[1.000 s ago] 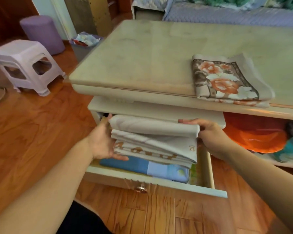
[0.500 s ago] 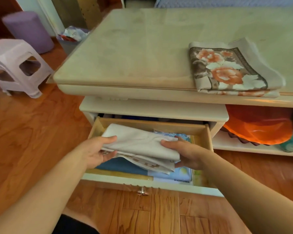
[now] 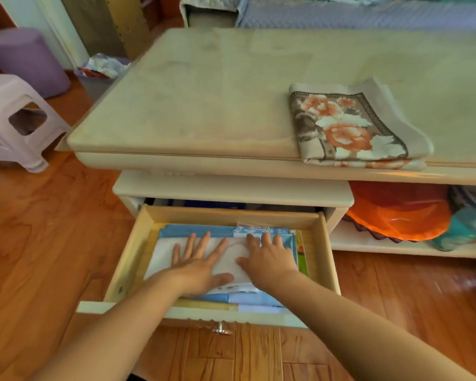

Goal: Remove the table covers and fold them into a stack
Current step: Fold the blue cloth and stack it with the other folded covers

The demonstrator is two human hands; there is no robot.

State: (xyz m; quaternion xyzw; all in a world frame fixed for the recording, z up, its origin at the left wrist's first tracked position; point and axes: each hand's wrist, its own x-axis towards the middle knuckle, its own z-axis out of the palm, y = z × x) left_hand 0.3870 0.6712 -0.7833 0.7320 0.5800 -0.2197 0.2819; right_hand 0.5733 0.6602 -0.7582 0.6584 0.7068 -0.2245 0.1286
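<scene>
A folded white table cover (image 3: 162, 255) lies flat in the open wooden drawer (image 3: 323, 251), on top of a blue folded cloth (image 3: 195, 231). My left hand (image 3: 201, 261) presses on the white cover with its fingers spread flat. Beside it, my right hand (image 3: 267, 257) presses on the cover's right part, fingers straight. A second folded cover with an orange flower print (image 3: 346, 127) rests on the cream table top (image 3: 204, 100) at the right, near the front edge.
An orange bowl (image 3: 399, 215) and a teal object (image 3: 465, 226) sit on the shelf right of the drawer. A lilac plastic stool (image 3: 14, 119), a purple pouffe (image 3: 25, 59) and a waste bin (image 3: 99, 75) stand on the wooden floor at the left. A sofa runs behind the table.
The white cover went from being held above the drawer by both hands to lying flat inside it. Both hands let go and now press on its top.
</scene>
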